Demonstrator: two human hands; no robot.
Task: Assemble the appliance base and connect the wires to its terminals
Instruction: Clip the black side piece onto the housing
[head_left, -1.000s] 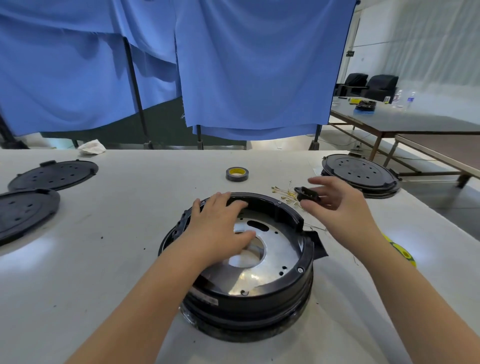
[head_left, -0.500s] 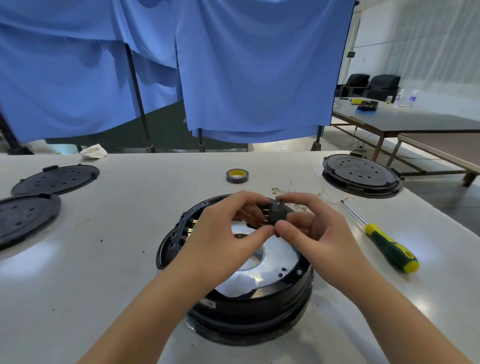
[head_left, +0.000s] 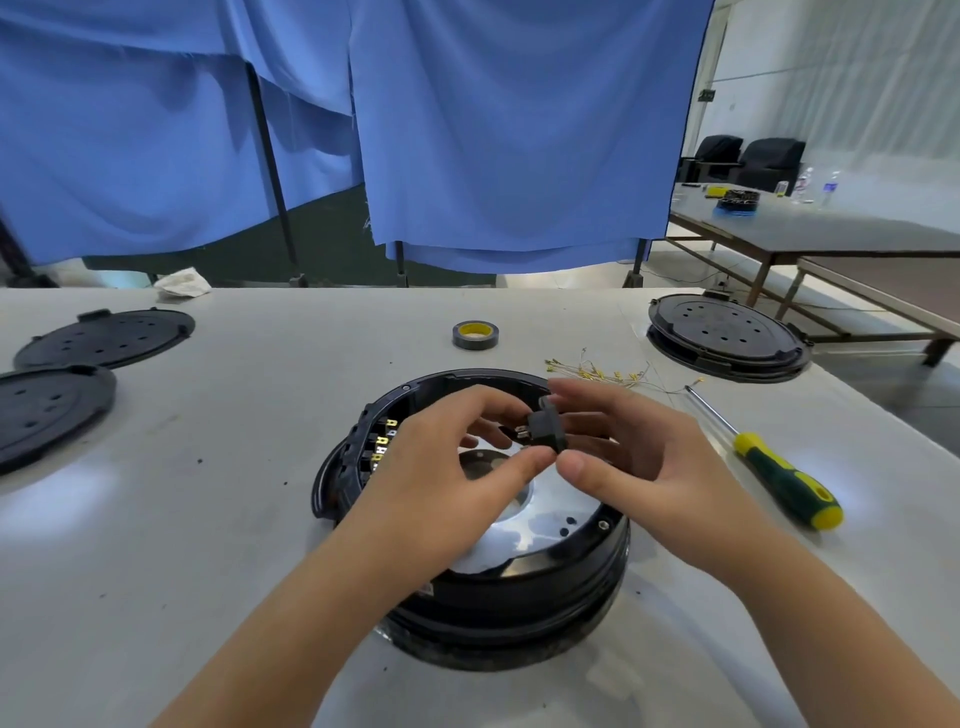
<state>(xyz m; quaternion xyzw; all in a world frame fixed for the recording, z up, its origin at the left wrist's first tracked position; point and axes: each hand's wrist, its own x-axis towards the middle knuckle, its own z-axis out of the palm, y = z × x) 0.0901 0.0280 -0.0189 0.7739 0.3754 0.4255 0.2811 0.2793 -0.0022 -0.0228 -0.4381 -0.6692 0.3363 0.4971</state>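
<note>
A round black appliance base (head_left: 524, 603) with a shiny metal plate inside sits in the middle of the table. Small yellow terminals (head_left: 383, 441) show on its inner left wall. Above the base, both hands hold a small black socket part (head_left: 546, 431) with metal prongs. My left hand (head_left: 447, 467) pinches it from the left with thumb and fingers. My right hand (head_left: 623, 457) grips it from the right. Thin wires with yellow ends (head_left: 597, 371) lie on the table behind the base.
A green and yellow screwdriver (head_left: 779, 478) lies right of the base. A tape roll (head_left: 475, 334) sits behind it. Black round covers lie at the left (head_left: 104, 338) (head_left: 47, 410) and a stacked black unit stands at the far right (head_left: 727, 338). Blue curtains hang behind the table.
My right hand brought the black socket part from the right to above the base. My left hand lifted off the base rim and took hold of the part too.
</note>
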